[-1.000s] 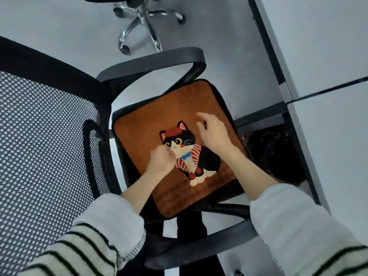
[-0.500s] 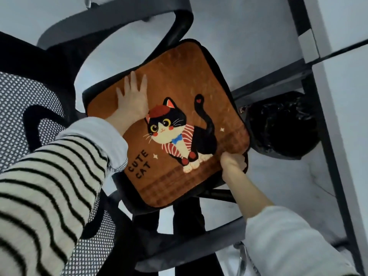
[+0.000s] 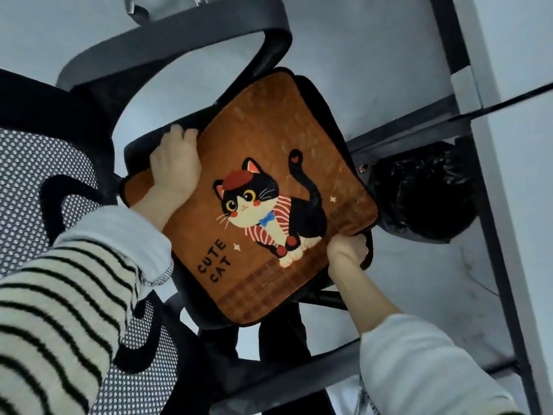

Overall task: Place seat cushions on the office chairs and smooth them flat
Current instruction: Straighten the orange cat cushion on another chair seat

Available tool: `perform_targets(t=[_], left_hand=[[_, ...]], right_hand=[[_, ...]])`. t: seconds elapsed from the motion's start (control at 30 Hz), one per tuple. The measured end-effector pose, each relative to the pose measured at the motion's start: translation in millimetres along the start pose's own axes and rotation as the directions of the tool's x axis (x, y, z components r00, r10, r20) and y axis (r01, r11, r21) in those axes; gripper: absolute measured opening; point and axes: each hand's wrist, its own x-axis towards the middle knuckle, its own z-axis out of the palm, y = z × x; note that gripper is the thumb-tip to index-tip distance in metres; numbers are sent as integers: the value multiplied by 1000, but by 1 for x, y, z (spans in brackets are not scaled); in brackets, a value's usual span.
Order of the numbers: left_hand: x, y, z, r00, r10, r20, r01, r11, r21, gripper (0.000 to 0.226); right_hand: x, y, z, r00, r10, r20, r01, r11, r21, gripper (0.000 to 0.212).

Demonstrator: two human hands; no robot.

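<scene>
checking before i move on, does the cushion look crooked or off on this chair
Slightly. The cushion sits turned on the seat, whose black edge shows past its far side. The left hand and right hand grip opposite edges.

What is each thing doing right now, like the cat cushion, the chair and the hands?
Cat cushion: lying on the chair seat, picture side up.
Left hand: fingers curled over the cushion's back edge.
Right hand: gripping the cushion's front edge.
Office chair: upright, cushion on its seat.
Black bag: crumpled, under the desk.
</scene>
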Motion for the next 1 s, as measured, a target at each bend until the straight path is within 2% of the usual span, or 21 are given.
perform_targets(t=[0.13,0.23,0.4,0.53,0.6,0.67,0.77,0.83,1.0], left_hand=[[-41,17,-22,982,-179,67,183,981,-62,31],[-73,28,-34,931,-309,194,336,934,-126,38],[-115,29,-21,781,-496,379,599,767,-231,37],[-129,14,9,580,-607,544,801,545,-246,27],[-130,9,21,500,-633,591,853,476,-212,28],[-127,9,28,464,-664,586,878,434,-202,33],[-119,12,32,534,-694,483,845,456,-280,36],[-115,13,35,564,-706,427,825,468,-317,36],[-107,3,47,463,-788,406,881,358,-309,33]], right_hand=[[-28,-34,-17,973,-230,-20,228,972,-57,50],[-44,-64,-32,891,-454,-4,448,881,-153,44],[-49,-110,-37,671,-739,59,734,649,-200,33],[-35,-115,-26,549,-826,128,832,527,-171,35],[-17,-111,-23,553,-820,144,830,530,-173,37],[2,-105,-23,591,-788,175,800,542,-258,44],[25,-94,-26,665,-714,218,728,555,-403,50],[32,-91,-26,707,-674,213,693,600,-401,43],[31,-98,-20,749,-643,160,661,705,-257,32]])
